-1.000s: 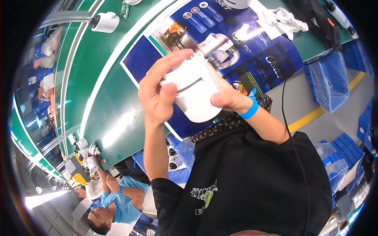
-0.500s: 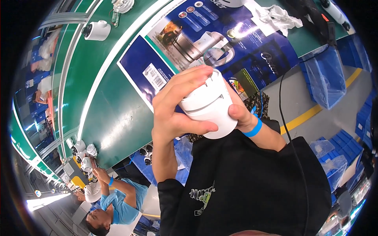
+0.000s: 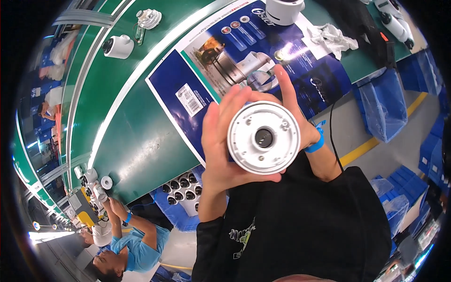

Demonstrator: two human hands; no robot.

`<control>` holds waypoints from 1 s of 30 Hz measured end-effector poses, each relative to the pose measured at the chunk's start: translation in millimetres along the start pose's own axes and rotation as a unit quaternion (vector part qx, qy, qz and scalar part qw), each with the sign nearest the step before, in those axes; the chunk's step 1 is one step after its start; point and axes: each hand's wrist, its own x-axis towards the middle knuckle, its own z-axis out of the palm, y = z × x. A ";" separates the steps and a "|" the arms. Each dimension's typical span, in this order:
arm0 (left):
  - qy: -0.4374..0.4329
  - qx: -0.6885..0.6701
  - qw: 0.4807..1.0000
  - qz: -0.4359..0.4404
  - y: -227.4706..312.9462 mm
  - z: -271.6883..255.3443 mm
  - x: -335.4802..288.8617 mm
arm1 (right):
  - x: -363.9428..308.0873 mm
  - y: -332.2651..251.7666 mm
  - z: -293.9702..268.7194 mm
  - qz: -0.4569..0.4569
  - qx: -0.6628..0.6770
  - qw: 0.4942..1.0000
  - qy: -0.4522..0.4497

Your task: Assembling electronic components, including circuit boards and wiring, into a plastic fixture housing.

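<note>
A white round camera housing is raised in front of my chest, its flat circular end turned up at me. A dark round opening sits in the middle of that face, with small screws or posts around it. My left hand wraps the left side, thumb along the lower edge. My right hand, below a blue wristband, supports the right side from behind, with one finger stretched upward. The housing hides part of both hands. Beneath them lies a blue printed cardboard sheet on the green table.
Another white housing stands on the sheet's far edge, near crumpled white tissue. A white camera and a white part lie at far left. A blue bin holds several black-domed parts. A co-worker works at lower left.
The housing has turned from its side so that its round end faces me. My hands have shifted around it, and a finger of my right hand now points up.
</note>
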 end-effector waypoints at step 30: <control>0.067 0.614 0.759 -0.207 -91.0 -169.6 408.6 | -21.9 -27.7 -134.0 0.183 -0.746 0.528 0.361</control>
